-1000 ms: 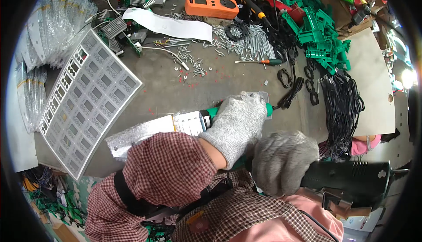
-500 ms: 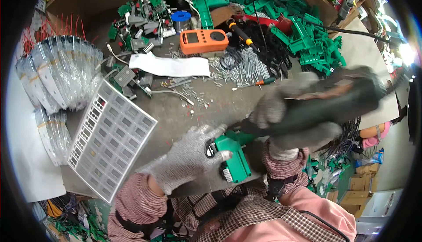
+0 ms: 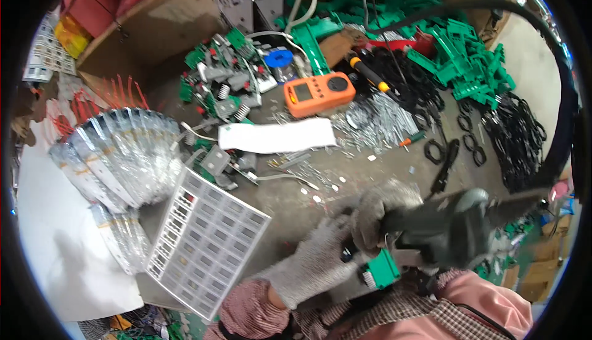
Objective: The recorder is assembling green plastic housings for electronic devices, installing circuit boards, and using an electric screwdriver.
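My left hand (image 3: 317, 258), in a grey knit glove, is closed on a green plastic housing (image 3: 385, 271) near the bench's front edge. A small white ribbed part shows at the housing's lower left. My right hand (image 3: 383, 210), also gloved, is wrapped round the front of a dark handheld power tool (image 3: 453, 226). The tool lies roughly level, its front end over the housing; the exact contact is hidden behind my fingers. Motion smears the tool's rear. Left of my left hand lies a white tray sheet (image 3: 206, 241) of small rectangular pockets, one column holding black-and-white parts.
An orange multimeter (image 3: 319, 93) stands behind a white paper strip (image 3: 277, 135). Loose screws (image 3: 385, 121), black cables (image 3: 515, 136) and green housings (image 3: 468, 56) pile to the right. Wired assemblies (image 3: 225, 74) and bagged parts (image 3: 129, 155) sit left. A thick black cable (image 3: 542, 22) arches at right.
The view has shifted, so the bench appears lower and further right. My right hand and the power tool have come closer to my left hand, now covering part of the green housing.
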A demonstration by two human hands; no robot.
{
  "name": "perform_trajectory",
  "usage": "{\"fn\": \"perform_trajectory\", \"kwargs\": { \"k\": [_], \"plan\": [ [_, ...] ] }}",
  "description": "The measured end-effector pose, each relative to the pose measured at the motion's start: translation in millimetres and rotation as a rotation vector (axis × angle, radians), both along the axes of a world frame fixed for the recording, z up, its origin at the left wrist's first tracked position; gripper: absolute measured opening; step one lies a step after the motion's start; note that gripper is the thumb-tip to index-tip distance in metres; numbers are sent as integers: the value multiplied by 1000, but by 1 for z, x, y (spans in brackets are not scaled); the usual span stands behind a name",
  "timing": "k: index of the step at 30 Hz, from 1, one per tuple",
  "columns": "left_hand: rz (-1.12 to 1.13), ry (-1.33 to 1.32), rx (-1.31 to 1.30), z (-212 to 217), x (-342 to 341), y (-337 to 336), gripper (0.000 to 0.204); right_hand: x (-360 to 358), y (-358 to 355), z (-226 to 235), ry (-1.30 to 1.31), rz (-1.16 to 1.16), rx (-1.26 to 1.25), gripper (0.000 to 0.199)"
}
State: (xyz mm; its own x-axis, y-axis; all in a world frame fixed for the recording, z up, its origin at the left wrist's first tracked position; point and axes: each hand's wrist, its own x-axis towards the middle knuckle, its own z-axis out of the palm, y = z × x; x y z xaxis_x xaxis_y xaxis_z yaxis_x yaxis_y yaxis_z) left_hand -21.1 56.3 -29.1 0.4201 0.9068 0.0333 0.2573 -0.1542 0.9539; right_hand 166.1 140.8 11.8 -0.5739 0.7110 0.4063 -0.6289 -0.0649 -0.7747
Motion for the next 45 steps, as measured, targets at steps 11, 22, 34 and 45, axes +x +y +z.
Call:
{"fn": "perform_trajectory", "kwargs": {
  "k": [11,22,34,45],
  "plan": [
    [76,295,90,11,2,-14,61,5,-23,0,-85,-492,-37,69],
    [49,602,710,14,77,27,67,90,-22,26,551,21,30,40],
    [167,606,344,6,-7,-49,71,109,-10,-59,649,-484,-631,23],
    [142,561,283,3,-12,-46,78,90,-14,-63,624,-425,-643,27]
  ]
}}
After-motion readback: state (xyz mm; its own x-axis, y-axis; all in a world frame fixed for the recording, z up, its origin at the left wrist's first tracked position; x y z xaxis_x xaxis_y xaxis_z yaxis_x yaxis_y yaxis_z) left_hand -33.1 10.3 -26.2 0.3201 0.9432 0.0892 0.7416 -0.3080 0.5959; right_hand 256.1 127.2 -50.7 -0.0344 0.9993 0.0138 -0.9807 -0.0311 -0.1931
